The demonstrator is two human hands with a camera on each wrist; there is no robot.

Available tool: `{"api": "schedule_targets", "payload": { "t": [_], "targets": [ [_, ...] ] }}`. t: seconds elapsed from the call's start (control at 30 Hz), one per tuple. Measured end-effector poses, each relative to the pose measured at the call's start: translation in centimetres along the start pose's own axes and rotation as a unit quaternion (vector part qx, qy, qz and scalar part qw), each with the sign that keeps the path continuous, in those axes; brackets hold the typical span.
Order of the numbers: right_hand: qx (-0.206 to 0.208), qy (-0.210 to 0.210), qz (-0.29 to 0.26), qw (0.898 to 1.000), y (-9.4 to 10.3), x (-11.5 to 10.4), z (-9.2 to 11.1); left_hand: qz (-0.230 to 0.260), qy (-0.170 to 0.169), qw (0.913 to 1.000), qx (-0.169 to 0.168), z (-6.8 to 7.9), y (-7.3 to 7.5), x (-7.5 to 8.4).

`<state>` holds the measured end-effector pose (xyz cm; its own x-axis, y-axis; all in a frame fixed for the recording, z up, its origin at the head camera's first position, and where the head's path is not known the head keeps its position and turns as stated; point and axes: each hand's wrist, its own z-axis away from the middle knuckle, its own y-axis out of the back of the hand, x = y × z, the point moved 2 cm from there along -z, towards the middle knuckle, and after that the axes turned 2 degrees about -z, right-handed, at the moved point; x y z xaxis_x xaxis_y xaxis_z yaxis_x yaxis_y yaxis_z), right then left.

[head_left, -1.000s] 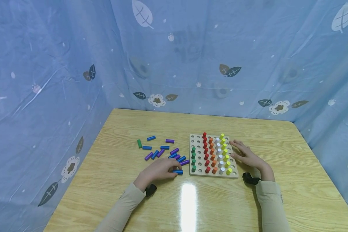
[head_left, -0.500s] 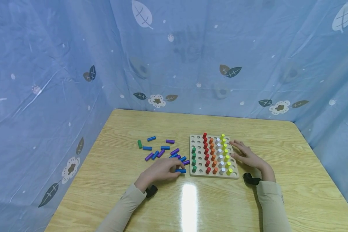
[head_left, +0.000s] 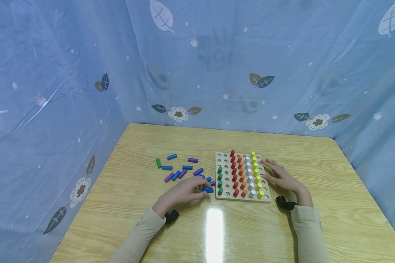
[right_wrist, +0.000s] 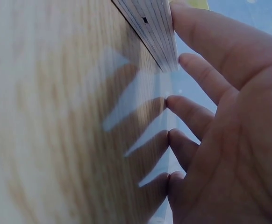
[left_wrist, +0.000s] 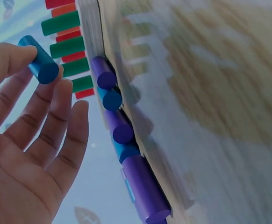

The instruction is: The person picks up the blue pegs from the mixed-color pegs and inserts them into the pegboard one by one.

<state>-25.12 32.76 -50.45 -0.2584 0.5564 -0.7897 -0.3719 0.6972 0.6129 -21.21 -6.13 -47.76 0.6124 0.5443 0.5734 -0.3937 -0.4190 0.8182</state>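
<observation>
A blue peg (left_wrist: 41, 63) is pinched between the thumb and fingers of my left hand (head_left: 183, 191), held up off the table in the left wrist view. Just right of it stands a wooden pegboard (head_left: 227, 197) with rows of holes. Green pegs (head_left: 220, 176) fill part of its left column; red pegs (head_left: 234, 178), orange pegs (head_left: 241, 172), white pegs (head_left: 249, 179) and yellow pegs (head_left: 256, 172) stand in columns farther right. My right hand (head_left: 283, 179) lies at the board's right edge, its thumb touching the side and its other fingertips near or on the table.
Loose purple pegs (head_left: 193, 160) and blue pegs (head_left: 167, 168) lie scattered left of the board, some close by its left edge. One green peg (head_left: 158, 163) lies at their far left. A blue patterned curtain (head_left: 197, 73) hangs behind the wooden table (head_left: 250, 233).
My left hand has moved slightly right and away from me with the blue peg, which now appears lifted nearer the board. The right hand has stayed in place.
</observation>
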Motion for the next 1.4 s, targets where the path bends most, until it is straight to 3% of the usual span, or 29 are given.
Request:
{"api": "schedule_targets", "payload": {
  "t": [0.77, 1.4],
  "targets": [
    [0.012, 0.001, 0.006, 1.000, -0.1, 0.1, 0.1, 0.052, -0.067, 0.9955, 0.041, -1.8, 0.9, 1.8],
    [0.018, 0.009, 0.010, 1.000, 0.0, 0.3, 0.0, 0.103, -0.062, 0.9892, 0.083, -3.2, 1.2, 2.6]
  ]
}}
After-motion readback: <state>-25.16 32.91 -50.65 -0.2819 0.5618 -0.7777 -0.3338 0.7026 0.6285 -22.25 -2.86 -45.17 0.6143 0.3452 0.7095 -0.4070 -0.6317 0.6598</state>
